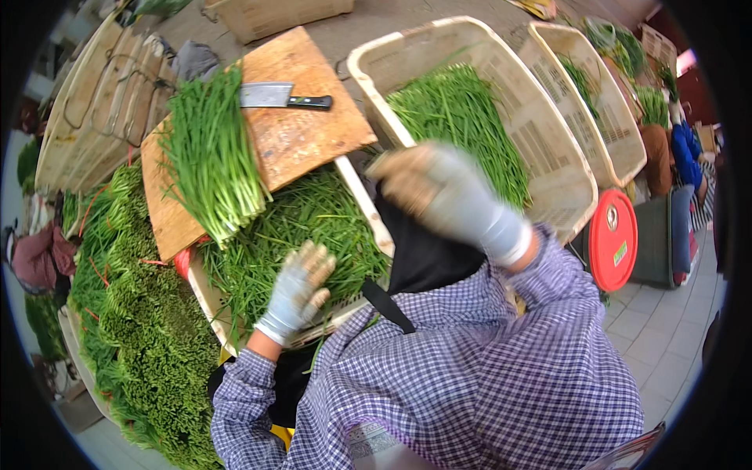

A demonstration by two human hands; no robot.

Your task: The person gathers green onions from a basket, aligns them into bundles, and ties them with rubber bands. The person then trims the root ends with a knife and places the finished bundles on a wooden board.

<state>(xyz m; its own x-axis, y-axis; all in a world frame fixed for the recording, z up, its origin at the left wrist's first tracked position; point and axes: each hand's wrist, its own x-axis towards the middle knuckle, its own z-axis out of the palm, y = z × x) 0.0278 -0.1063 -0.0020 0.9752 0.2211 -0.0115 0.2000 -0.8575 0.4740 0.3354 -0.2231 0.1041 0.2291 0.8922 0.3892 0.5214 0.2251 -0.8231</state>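
Note:
My left hand (295,289), in a pale work glove with stained fingertips, is held over loose green trimmings (329,217) in a plastic crate (365,205). Its fingers are spread and grip nothing. Motion blurs my right hand (446,197), gloved the same way, between that crate and a larger cream crate (567,176) of laid green stalks (464,123). Whether its curled fingers hold anything is unclear. A wooden board (311,141) lies across the trimmings crate. On it rest a bunch of garlic chives (214,147), pale ends towards me, and a cleaver (276,96) with a black handle.
Tied green bundles (158,341) are heaped at my left. Stacked cream crates (100,106) stand behind them. To the right are another crate (611,135), a red round lid (612,241) and a grey bin (655,241). Other people (687,147) sit farther off.

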